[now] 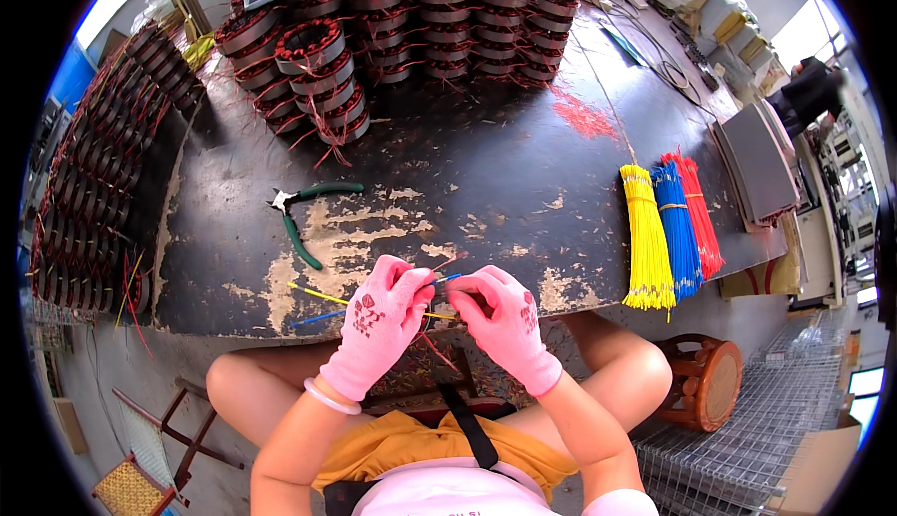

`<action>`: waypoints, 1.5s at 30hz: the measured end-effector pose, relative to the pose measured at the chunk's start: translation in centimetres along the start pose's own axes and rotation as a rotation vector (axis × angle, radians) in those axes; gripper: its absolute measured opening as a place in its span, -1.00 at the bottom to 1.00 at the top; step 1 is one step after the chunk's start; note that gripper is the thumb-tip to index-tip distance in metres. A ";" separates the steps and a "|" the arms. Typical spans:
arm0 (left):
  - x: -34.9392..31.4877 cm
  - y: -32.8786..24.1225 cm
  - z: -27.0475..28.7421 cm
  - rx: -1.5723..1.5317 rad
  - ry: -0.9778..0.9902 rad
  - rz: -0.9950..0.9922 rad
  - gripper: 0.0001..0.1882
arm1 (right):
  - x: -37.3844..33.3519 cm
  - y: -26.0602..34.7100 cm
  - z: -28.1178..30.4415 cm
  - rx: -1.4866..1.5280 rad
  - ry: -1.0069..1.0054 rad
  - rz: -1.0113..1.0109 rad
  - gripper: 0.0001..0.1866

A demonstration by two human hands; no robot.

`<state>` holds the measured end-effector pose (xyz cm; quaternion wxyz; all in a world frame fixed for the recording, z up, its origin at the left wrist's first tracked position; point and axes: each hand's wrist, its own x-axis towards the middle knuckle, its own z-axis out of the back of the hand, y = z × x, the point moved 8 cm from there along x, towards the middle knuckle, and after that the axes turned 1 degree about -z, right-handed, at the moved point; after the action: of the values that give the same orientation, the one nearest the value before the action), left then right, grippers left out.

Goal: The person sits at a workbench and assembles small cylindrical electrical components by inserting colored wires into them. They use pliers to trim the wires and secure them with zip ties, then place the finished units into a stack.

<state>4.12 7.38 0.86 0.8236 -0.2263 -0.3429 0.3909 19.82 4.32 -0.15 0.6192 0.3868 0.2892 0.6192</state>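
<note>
Both my hands wear pink gloves with a dark print and are close together over the table's front edge. My left hand [383, 322] is closed in a pinch on a blue wire [320, 318]. The blue wire sticks out on both sides of its fingers. A yellow wire [318, 295] passes by the same hand. The blue wire's right end meets the fingertips of my right hand [505, 322], which are pinched together around it. Thin reddish wires [437, 352] hang below and between the hands. Green-handled cutting pliers [297, 226] lie spread on the table beyond my left hand.
Stacks of wire-wound rings [444, 26] stand at the back of the worn black table [486, 166], more at left. Yellow [647, 240], blue [677, 231] and red wire bundles [699, 217] lie at right. A wooden stool [696, 381] stands below; another person [811, 94] is far right.
</note>
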 end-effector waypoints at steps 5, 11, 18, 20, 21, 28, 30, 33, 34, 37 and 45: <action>1.0 -0.1 0.1 -0.025 0.159 -0.010 -0.79 | -0.3 2.3 1.5 -0.111 -0.136 0.280 -0.85; 1.9 -1.6 0.6 0.058 0.226 -0.050 -0.83 | 1.3 1.5 0.9 0.056 0.121 0.107 -0.85; 1.4 -1.7 0.1 0.005 0.198 0.019 -0.81 | 1.9 0.8 0.6 0.141 0.273 -0.081 -0.85; 1.2 -1.6 -0.1 -0.002 0.182 0.012 -0.81 | 2.0 0.2 0.3 0.201 0.340 -0.222 -0.84; 1.2 -1.7 -0.4 -0.007 0.164 -0.015 -0.81 | 2.0 -1.1 -0.1 0.309 0.346 -0.264 -0.83; 0.6 -1.0 -1.0 0.020 0.104 -0.047 -0.81 | 0.9 -0.5 1.6 0.041 0.117 -0.027 -0.65; 0.6 -0.9 -1.1 0.018 0.102 -0.039 -0.83 | -0.1 3.1 2.3 -0.412 -0.025 0.472 -0.55; 0.8 -1.0 -1.2 0.016 0.096 -0.039 -0.84 | -0.7 2.5 0.5 -0.642 0.033 0.549 -0.49; 0.8 -1.0 -1.2 0.015 0.097 -0.038 -0.84 | -0.7 2.2 0.2 -0.650 0.050 0.569 -0.54; 0.6 -0.8 -1.2 0.018 0.110 -0.034 -0.85 | 1.3 0.1 -0.5 -0.417 0.275 0.314 -0.71; 0.5 -0.7 -1.2 -0.029 0.111 -0.016 -0.83 | 1.7 0.1 0.4 -0.127 0.387 0.231 -0.84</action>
<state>5.57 7.29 0.74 0.8410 -0.2569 -0.3041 0.3663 20.21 6.01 0.29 0.5003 0.2514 0.3167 0.7656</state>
